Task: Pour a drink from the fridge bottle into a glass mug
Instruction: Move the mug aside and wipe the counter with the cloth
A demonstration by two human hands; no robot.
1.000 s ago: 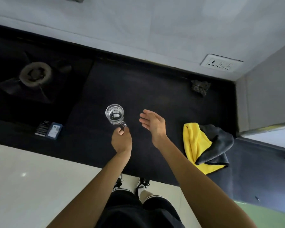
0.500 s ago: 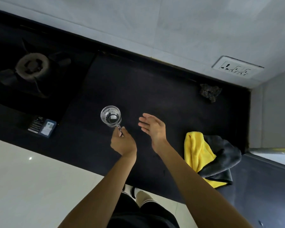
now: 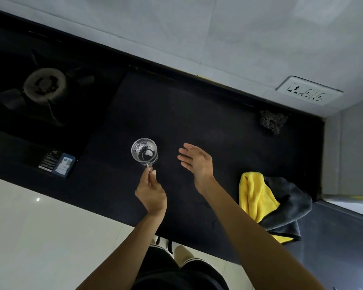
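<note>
Fingertips of the left hand cover the handle end of the glass mug; can't tell if the mug sits on the counter or just above it, or if anything's inside. Stove is sunk in shadow and cut by the left edge. Print on the small box is too small to read. Dark lump by the wall is unidentifiable. Left forearm and right forearm run off the bottom edge. Feet are mostly hidden by counter edge and shorts.

Clear glass mug upright on black counter, handle toward person, pinched by left hand.
</note>
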